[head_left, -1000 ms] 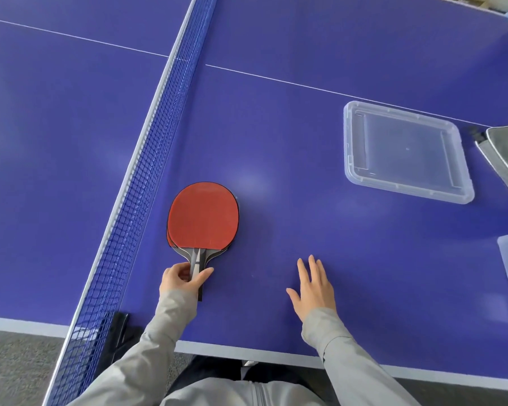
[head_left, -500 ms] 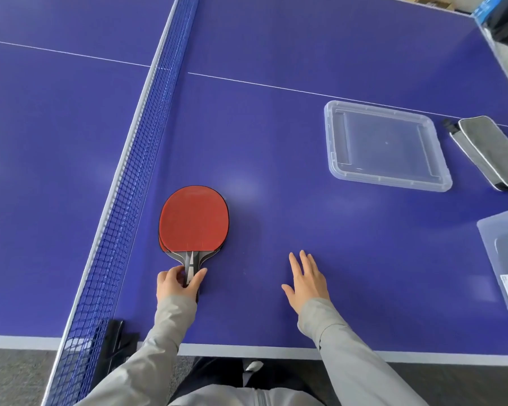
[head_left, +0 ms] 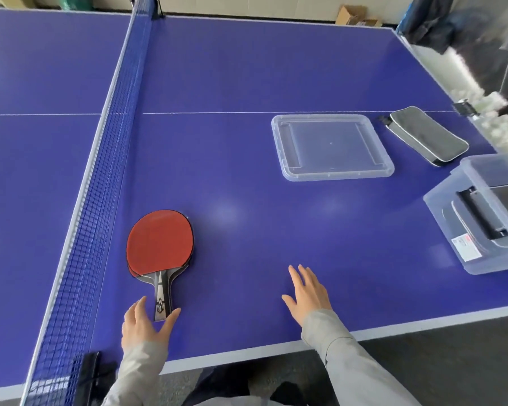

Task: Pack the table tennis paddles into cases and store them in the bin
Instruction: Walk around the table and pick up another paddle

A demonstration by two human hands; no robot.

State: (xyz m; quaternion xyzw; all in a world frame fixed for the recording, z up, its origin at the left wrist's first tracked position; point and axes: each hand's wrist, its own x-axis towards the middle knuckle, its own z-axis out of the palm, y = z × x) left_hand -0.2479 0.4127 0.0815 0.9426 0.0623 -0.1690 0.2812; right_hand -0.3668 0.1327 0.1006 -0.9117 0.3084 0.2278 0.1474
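Observation:
Two red table tennis paddles (head_left: 160,241) lie stacked on the blue table (head_left: 247,68) beside the net, handles toward me. My left hand (head_left: 145,325) is spread open around the end of the handle, thumb and fingers on either side, not gripping it. My right hand (head_left: 307,291) lies flat and open on the table, well right of the paddles. A grey and black paddle case (head_left: 425,134) lies at the far right. The clear bin (head_left: 487,212) stands at the right edge, with another dark case inside. Its clear lid (head_left: 332,146) lies flat near the table's middle.
The blue net (head_left: 106,159) runs along the left of the paddles, with its black clamp (head_left: 90,373) at the near edge. Cardboard boxes and dark cloth sit beyond the far and right table edges.
My left hand has let go of the paddle handle and opened. The camera has tilted up and right, bringing the bin and case further into view. My right hand stays flat.

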